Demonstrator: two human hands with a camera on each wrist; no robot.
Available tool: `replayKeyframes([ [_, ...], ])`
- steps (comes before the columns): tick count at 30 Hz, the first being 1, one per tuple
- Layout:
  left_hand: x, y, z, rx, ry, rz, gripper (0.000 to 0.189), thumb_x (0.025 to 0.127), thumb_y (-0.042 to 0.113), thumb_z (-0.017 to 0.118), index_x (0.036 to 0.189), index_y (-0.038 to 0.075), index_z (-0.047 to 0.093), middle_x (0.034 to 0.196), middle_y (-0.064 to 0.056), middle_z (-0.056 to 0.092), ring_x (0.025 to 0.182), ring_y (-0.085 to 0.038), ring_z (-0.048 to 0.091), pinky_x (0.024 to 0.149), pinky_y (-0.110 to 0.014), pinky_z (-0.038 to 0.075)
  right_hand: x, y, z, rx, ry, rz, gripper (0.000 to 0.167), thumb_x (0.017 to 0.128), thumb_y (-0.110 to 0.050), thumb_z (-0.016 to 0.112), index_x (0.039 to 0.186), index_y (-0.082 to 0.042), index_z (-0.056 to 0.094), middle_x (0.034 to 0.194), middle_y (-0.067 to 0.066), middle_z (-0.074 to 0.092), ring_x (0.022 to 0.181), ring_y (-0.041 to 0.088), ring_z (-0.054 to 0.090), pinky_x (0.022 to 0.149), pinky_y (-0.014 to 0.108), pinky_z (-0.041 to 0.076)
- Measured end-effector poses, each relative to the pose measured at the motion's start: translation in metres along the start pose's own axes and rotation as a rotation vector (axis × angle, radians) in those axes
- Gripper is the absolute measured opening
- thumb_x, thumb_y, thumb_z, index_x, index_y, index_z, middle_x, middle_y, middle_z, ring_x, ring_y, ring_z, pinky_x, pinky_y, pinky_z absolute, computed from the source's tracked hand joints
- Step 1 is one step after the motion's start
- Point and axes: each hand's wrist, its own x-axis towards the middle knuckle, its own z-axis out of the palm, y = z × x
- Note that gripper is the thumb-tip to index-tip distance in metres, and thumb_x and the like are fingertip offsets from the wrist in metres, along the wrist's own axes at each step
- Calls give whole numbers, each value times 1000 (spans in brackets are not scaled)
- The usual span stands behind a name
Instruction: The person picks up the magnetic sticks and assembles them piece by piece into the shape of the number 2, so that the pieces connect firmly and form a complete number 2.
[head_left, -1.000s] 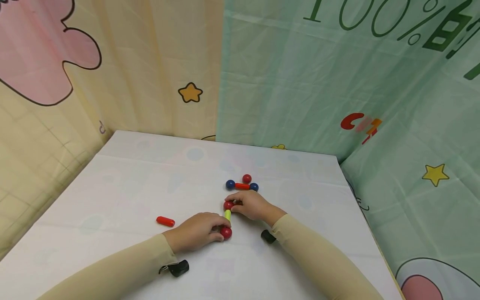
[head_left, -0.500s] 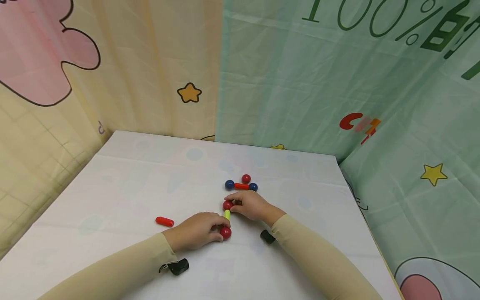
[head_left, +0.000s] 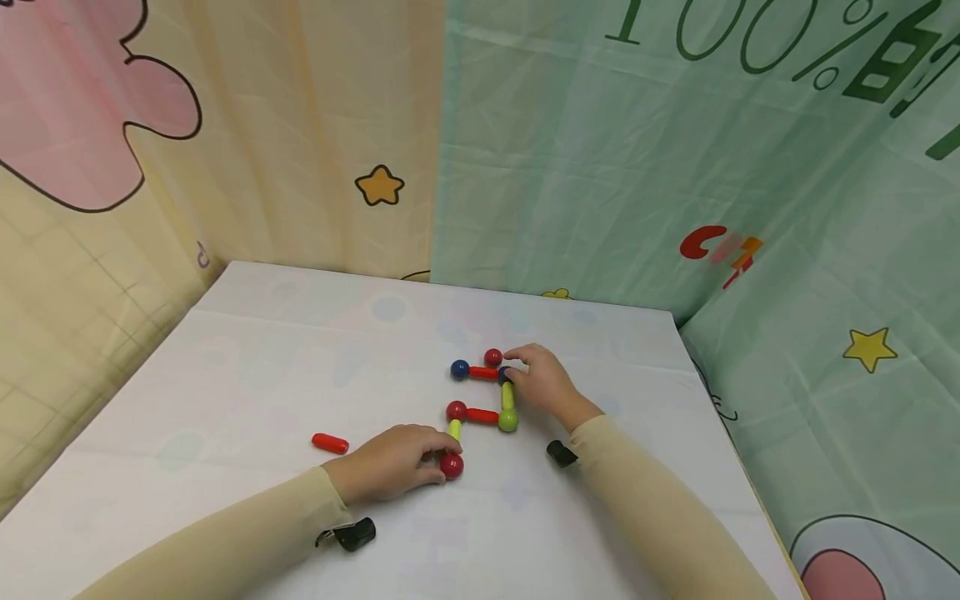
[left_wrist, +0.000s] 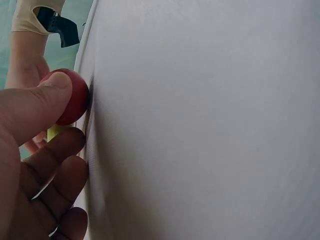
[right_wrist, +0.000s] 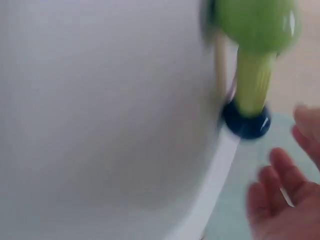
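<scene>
On the table lies a zigzag chain of coloured balls joined by rods. Its near end is a red ball, which my left hand pinches; in the left wrist view the thumb presses on that ball. From there a yellow-green rod leads to another red ball, then a red rod to a green ball. A second yellow-green rod joins it to a dark blue ball. My right hand hovers beside that blue ball, fingers spread and apart from it.
A further red rod ends in a blue ball at the far side. One red ball sits just behind it. A loose red rod lies left of my left hand. Printed curtains rise behind the table.
My right hand has let go of the middle red ball and moved away and to the right, beside the blue ball. This uncovers the green ball and its rods. My left hand stays put.
</scene>
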Motion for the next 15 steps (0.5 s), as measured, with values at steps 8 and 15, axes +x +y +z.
replayKeyframes([
  [8,-23,-28,-31,103,66,-36,41,94,31,80,133,21,70,121,10,72,116,-14,66,106,-47,53,9,27,-2,10,-177,17,43,106,-18,63,149,-15,60,140,10,67,123,28,64,111,47,52],
  [15,-64,-74,-63,136,133,-113,43,91,30,83,131,20,72,129,8,71,126,-25,64,108,-50,49,11,29,-1,-18,-171,-17,45,106,-18,62,151,-19,58,138,9,67,119,27,64,109,47,53],
])
